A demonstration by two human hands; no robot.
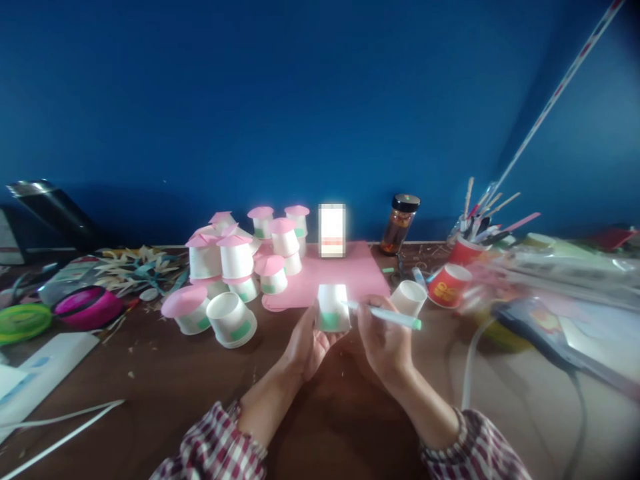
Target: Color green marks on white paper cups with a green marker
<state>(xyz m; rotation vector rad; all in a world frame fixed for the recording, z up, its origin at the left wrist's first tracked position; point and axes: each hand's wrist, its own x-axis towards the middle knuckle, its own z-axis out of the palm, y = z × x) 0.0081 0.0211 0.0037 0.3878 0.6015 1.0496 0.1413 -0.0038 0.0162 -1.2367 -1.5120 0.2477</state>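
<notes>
Cradling a green-patched white cup [333,301] over the table [345,427], the left hand [306,343] has it before the pink sheet [350,270]; the right hand [385,340] pinches a pale marker [397,316], tip at the cup's side, touching or not I can't tell. Pink-topped cups [237,259] cluster leftward.

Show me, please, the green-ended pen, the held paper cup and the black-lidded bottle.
Green-ended pen [394,316], head view: its barrel.
Held paper cup [333,305], head view: its side.
Black-lidded bottle [399,229], head view: its amber body.
</notes>
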